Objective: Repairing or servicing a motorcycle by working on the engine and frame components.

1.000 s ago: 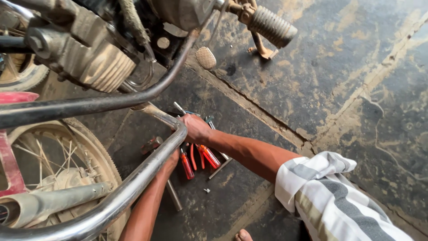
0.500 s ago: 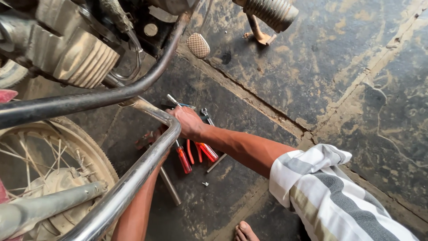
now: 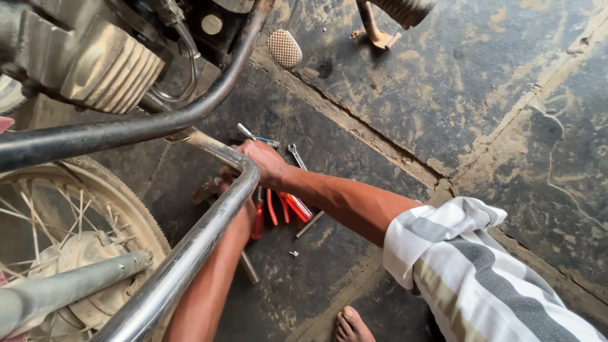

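Head view: my right hand [image 3: 263, 161] reaches down onto the tool pile [image 3: 278, 202] (red-handled pliers, spanner) on the dark floor [image 3: 443, 114]; grip there I cannot tell. My left hand [image 3: 221, 187] sits behind the chrome crash bar [image 3: 209, 228], mostly hidden, grip unclear.

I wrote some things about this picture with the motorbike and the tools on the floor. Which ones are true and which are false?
1. The right hand reaches down over tools on the floor. True.
2. The pliers have blue handles. False: they are red.
3. A wrench lies on the floor beside the right hand. True.
4. The person wears shoes. False: a bare foot shows.
5. The left hand is in plain view. False: the metal bar hides it.
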